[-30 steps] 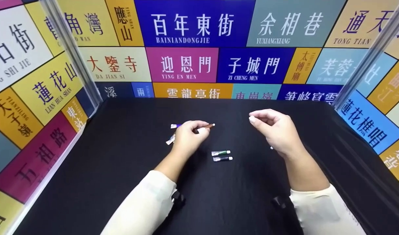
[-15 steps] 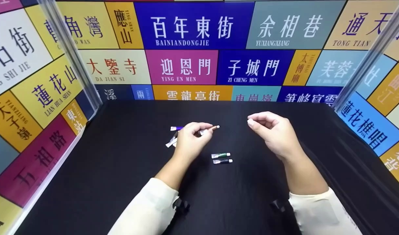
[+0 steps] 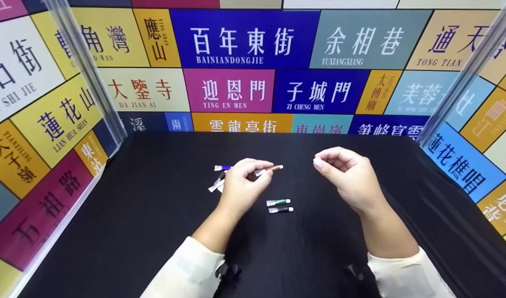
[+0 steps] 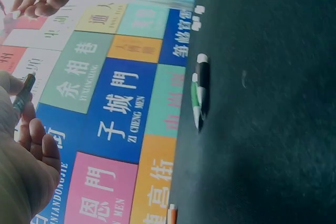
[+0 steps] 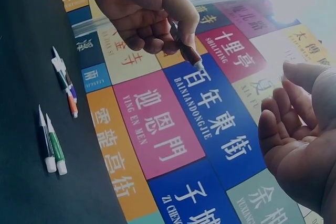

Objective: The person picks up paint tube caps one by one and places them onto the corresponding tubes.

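My left hand (image 3: 246, 180) pinches a small brown paint tube (image 3: 274, 168) between thumb and fingers, its white cap pointing right. In the right wrist view, that paint tube (image 5: 190, 55) slants down from the left hand (image 5: 147, 11). My right hand (image 3: 348, 178) is raised on the right with loosely curved fingers, thumb near the index fingertip. Nothing shows between its fingers in the right wrist view. On the black cloth between the hands lie a green paint tube (image 3: 278, 202) and a black paint tube (image 3: 281, 210), side by side.
Beyond the left hand lies a group of paint tubes, including a purple tube (image 3: 222, 168) and a silver-ended one (image 3: 215, 185), partly hidden. White caps (image 4: 199, 10) show farther off in the left wrist view. Printed panels (image 3: 244, 37) wall the black table (image 3: 162, 231).
The left hand has lifted slightly and shifted right with the brown paint tube. The right hand has barely moved. The whole head view has tilted up a little.
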Demonstrator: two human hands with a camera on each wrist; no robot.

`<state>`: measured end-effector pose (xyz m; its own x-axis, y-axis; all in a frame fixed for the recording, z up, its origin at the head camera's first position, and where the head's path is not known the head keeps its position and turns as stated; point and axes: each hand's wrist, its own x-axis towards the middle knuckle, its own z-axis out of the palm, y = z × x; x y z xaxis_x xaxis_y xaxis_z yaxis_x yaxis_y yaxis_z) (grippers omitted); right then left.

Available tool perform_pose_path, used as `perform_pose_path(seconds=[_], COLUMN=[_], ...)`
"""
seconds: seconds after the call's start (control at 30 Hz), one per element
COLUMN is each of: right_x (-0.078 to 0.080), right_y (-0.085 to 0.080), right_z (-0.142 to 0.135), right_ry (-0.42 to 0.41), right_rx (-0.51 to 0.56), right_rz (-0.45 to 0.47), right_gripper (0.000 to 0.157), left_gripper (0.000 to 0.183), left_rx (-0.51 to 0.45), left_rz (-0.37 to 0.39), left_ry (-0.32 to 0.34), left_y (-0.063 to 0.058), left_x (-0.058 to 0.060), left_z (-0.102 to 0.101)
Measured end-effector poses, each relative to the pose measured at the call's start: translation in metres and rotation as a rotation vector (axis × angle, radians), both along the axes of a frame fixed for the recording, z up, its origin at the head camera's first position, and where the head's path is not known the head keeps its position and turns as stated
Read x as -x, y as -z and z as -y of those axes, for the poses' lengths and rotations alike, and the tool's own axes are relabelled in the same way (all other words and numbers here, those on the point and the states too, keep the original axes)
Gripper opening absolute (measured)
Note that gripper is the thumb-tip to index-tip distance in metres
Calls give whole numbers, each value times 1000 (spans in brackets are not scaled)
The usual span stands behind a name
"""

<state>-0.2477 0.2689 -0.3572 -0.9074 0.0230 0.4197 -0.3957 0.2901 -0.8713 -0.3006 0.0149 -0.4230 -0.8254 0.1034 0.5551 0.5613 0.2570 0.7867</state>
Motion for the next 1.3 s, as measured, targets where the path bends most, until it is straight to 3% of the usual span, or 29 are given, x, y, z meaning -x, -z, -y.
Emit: perform_pose_path(seconds=[0.67,1.1,1.3], right_x=[-25,-39,-43], right_y=[-15,-20,-21], right_z=[12,18,20], right_ry=[-34,-148,-200], right_rx=[47,89,110], right_rz=[-62,-203,-226], right_gripper=[15,17,17], left_gripper=[19,19,19], left_rx=[-105,-113,-97], left_rz=[-27,-62,-100], left_ry=[147,201,212], left_y=[-39,-50,-55], left_x=[-40,-54,-62], left_z=[3,3,2])
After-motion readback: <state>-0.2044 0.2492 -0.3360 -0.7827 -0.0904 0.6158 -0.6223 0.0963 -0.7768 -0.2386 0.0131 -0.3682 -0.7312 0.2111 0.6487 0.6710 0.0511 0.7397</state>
